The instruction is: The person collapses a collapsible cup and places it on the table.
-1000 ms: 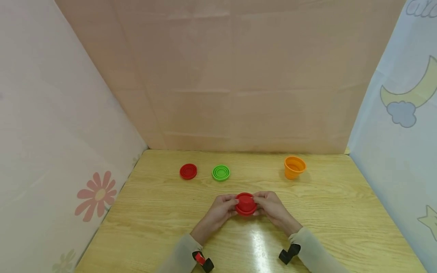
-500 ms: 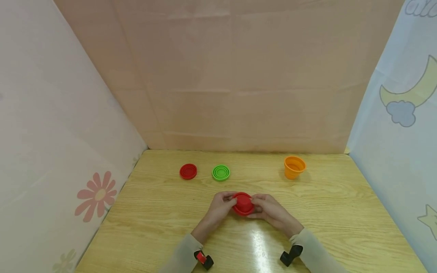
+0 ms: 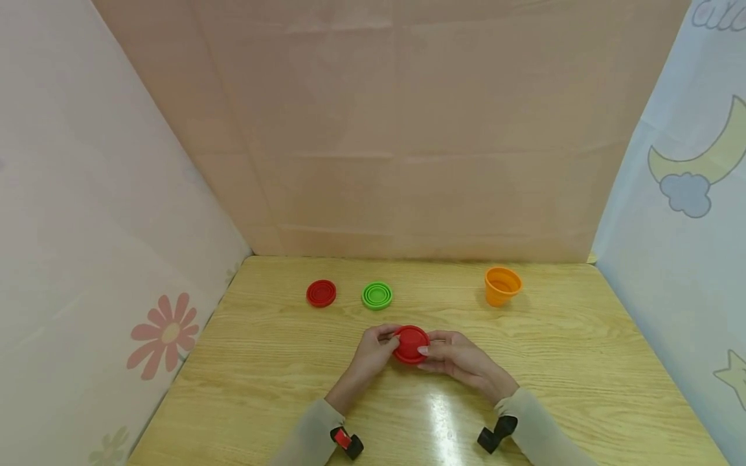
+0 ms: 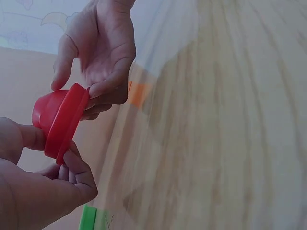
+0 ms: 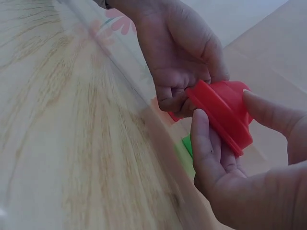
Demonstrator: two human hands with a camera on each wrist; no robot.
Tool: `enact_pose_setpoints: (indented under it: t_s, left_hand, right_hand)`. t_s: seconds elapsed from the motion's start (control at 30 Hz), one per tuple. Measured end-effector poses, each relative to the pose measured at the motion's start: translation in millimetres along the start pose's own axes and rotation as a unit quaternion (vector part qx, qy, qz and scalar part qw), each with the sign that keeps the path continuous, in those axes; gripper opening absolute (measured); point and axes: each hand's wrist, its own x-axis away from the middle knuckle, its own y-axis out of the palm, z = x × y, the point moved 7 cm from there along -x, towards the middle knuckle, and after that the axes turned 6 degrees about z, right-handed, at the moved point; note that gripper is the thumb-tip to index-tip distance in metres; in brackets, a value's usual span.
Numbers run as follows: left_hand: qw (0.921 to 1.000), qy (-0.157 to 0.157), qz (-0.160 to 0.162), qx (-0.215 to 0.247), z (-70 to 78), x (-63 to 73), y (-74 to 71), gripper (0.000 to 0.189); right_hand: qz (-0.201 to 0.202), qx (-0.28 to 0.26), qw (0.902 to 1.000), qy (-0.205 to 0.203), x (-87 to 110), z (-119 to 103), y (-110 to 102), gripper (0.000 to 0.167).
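Both hands hold a red collapsible cup [image 3: 411,343] over the table, its base turned up toward the head camera. My left hand [image 3: 372,354] pinches the rim on the left, thumb on the base side and fingers beneath. On the opposite edge my right hand [image 3: 465,364] grips it the same way, its thumb lying on the base side. The left wrist view has the cup [image 4: 61,122] partly folded, with a low rounded base bulging from a thick ringed rim. From the right wrist view the cup [image 5: 223,112] appears tilted, its open side hidden by fingers.
Behind the hands lie a flat folded red cup [image 3: 321,293] and a flat folded green cup [image 3: 377,296]. An orange cup [image 3: 502,286] stands expanded at the back right. The wooden table [image 3: 262,388] is bounded by a tan back sheet [image 3: 408,162] and patterned side sheets.
The held red cup has shifted slightly left, and its base looks flatter from the head than before. My right thumb has slid toward its lower right edge. The other cups have stayed put.
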Motion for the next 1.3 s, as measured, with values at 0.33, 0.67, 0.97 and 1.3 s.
enact_pose_setpoints:
  t_s: [0.33, 0.67, 0.97, 1.3]
  left_hand:
    - [0.9998, 0.007, -0.013, -0.015, -1.1, 5.0, 2.3, 0.029]
    - [0.9971, -0.019, -0.054, 0.050, 0.7, 3.3, 3.3, 0.034]
    - [0.9848, -0.045, -0.136, 0.097, -2.1, 8.1, 5.2, 0.055]
    - [0.9920, -0.029, -0.100, 0.071, -7.6, 6.0, 8.5, 0.048]
  right_hand:
    - [0.031, 0.016, 0.9992, 0.021, -3.4, 8.4, -1.2, 0.012]
    - [0.061, 0.028, 0.9976, 0.016, -0.4, 4.8, -4.3, 0.010]
    - [0.072, 0.020, 0.9970, 0.016, 1.9, 2.6, -7.3, 0.015]
    - [0.069, 0.055, 0.9961, 0.000, 2.1, 1.9, -5.3, 0.023]
